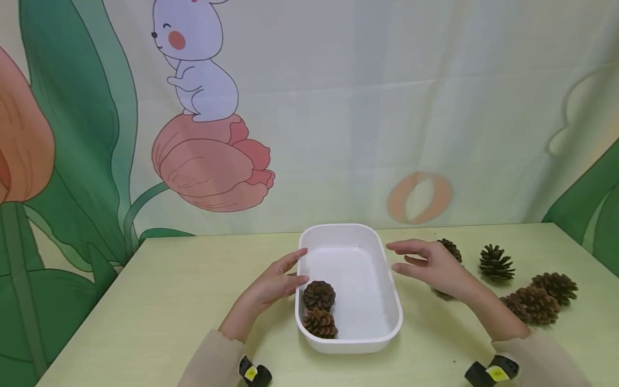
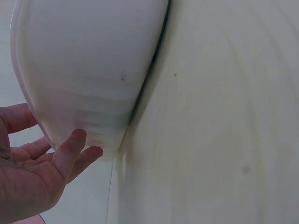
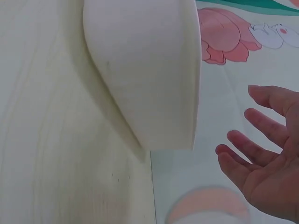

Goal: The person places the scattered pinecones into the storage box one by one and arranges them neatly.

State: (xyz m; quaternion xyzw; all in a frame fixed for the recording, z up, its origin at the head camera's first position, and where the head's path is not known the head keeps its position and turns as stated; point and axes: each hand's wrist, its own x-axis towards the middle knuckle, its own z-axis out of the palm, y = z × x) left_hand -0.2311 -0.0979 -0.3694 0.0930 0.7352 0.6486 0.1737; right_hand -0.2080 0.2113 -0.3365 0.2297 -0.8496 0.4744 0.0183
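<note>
A white plastic bin (image 1: 355, 279) stands on the table, with two brown pine cones in its near left corner, one round (image 1: 319, 295) and one lying in front of it (image 1: 320, 323). My left hand (image 1: 274, 280) holds the bin's left side: in the left wrist view some fingers (image 2: 70, 145) lie along the outer wall while others reach over the rim. Just beyond the bin's right rim hovers my right hand (image 1: 437, 267), fingers spread and holding nothing. Behind that hand, a pine cone (image 1: 451, 249) is partly hidden.
More pine cones lie on the table's right side: one (image 1: 496, 263) toward the back and a cluster (image 1: 537, 305) by the right forearm. A printed curtain (image 1: 329, 134) hangs behind the pale table (image 1: 193, 301). Each wrist wears a black camera (image 1: 493, 371).
</note>
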